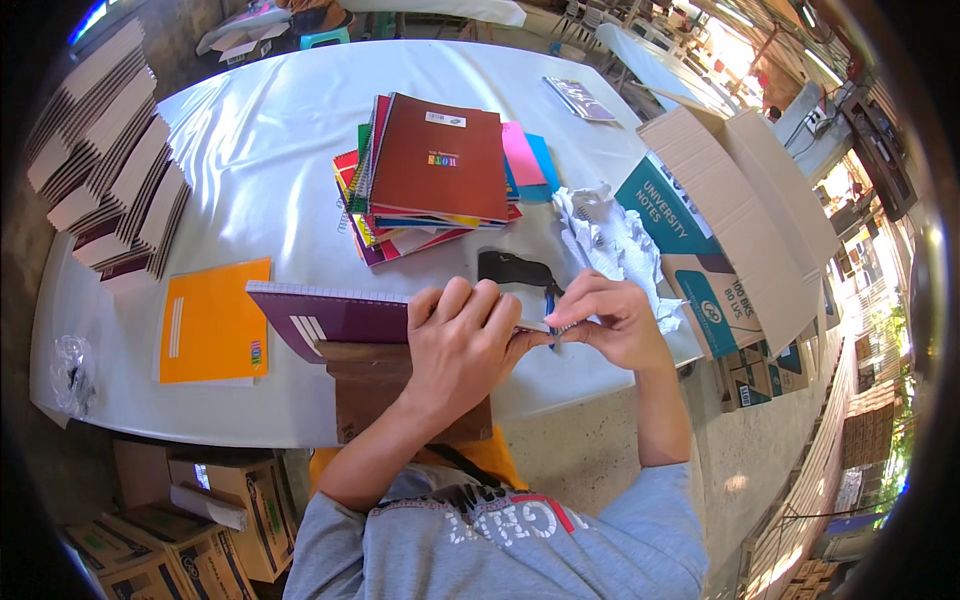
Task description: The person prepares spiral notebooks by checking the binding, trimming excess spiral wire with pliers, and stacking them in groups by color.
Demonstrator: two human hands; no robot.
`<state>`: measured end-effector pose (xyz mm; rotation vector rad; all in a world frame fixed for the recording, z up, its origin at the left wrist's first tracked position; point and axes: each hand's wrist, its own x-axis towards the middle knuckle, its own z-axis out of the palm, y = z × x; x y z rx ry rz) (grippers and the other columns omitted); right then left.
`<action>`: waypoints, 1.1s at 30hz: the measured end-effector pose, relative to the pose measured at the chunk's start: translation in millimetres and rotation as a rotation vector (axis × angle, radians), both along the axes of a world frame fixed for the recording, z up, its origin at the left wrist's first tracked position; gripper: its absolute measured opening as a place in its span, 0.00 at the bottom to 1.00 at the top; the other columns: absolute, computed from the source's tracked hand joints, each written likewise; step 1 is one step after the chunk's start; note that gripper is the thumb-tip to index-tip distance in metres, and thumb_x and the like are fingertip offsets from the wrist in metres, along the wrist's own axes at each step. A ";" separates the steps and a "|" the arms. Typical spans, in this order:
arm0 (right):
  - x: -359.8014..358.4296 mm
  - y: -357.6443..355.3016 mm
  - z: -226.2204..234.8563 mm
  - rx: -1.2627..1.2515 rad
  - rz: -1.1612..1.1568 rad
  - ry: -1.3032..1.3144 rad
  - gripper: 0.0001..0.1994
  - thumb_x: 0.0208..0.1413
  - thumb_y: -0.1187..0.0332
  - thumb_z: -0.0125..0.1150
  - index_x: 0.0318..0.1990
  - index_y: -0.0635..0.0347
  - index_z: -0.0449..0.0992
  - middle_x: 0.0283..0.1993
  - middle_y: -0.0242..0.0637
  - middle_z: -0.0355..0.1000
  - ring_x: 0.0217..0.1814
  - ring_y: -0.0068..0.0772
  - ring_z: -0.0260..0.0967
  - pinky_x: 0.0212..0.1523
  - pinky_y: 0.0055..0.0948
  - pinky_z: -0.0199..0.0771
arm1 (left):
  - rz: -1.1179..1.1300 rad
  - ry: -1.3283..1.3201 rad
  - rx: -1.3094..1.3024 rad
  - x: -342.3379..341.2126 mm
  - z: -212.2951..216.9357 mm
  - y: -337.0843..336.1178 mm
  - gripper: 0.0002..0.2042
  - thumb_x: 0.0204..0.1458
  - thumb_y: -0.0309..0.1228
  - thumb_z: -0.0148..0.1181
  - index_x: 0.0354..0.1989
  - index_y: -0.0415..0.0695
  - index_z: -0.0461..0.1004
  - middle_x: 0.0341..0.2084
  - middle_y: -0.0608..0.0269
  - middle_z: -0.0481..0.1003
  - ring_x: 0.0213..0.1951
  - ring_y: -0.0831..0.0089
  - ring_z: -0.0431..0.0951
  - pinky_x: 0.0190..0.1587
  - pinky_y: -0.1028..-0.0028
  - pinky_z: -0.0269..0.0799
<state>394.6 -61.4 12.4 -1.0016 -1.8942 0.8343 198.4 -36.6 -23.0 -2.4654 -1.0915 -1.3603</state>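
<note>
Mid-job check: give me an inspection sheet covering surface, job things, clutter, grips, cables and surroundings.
Surface: table with a glossy white cover, wrinkled toward the far left.
Job things: purple notebook by a brown block; orange notebook flat at left; mixed notebook pile beyond.
Clutter: crumpled white paper at right; clear plastic at left.
Grips: left hand holds the purple notebook; right hand appears to pinch its right end.
Cables: nothing seen at the hands; background too small to tell.
Surroundings: open carton at right, cartons below left.
</note>
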 end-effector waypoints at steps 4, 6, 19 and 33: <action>-2.4 -4.4 12.1 0.053 0.023 -0.210 0.13 0.42 0.81 0.61 0.38 0.61 0.77 0.27 0.34 0.71 0.30 0.25 0.68 0.29 0.22 0.67 | -0.006 0.028 -0.024 -3.6 1.0 -0.8 0.17 0.34 0.49 0.63 0.21 0.51 0.66 0.22 0.72 0.64 0.31 0.76 0.65 0.40 0.70 0.52; -8.7 -11.0 19.8 -0.171 -0.008 -0.238 0.12 0.44 0.79 0.60 0.39 0.60 0.76 0.25 0.34 0.71 0.27 0.25 0.67 0.28 0.22 0.66 | -0.004 0.036 -0.033 -5.8 1.0 0.0 0.17 0.34 0.49 0.63 0.22 0.51 0.67 0.22 0.72 0.64 0.31 0.75 0.66 0.42 0.69 0.53; -21.6 -27.2 12.2 0.023 -0.204 -0.212 0.11 0.48 0.80 0.56 0.40 0.60 0.74 0.32 0.36 0.68 0.32 0.27 0.68 0.30 0.24 0.68 | 0.072 -0.063 0.074 -21.9 -3.0 3.0 0.19 0.34 0.50 0.65 0.20 0.49 0.67 0.23 0.67 0.65 0.32 0.70 0.65 0.46 0.64 0.53; 35.3 71.0 -97.3 0.174 -0.284 -0.846 0.17 0.43 0.74 0.52 0.45 0.54 0.70 0.38 0.45 0.70 0.35 0.40 0.70 0.47 0.39 0.63 | -0.091 -0.022 0.100 -56.7 -8.3 -11.4 0.18 0.34 0.52 0.64 0.21 0.51 0.69 0.24 0.68 0.63 0.32 0.70 0.64 0.44 0.65 0.54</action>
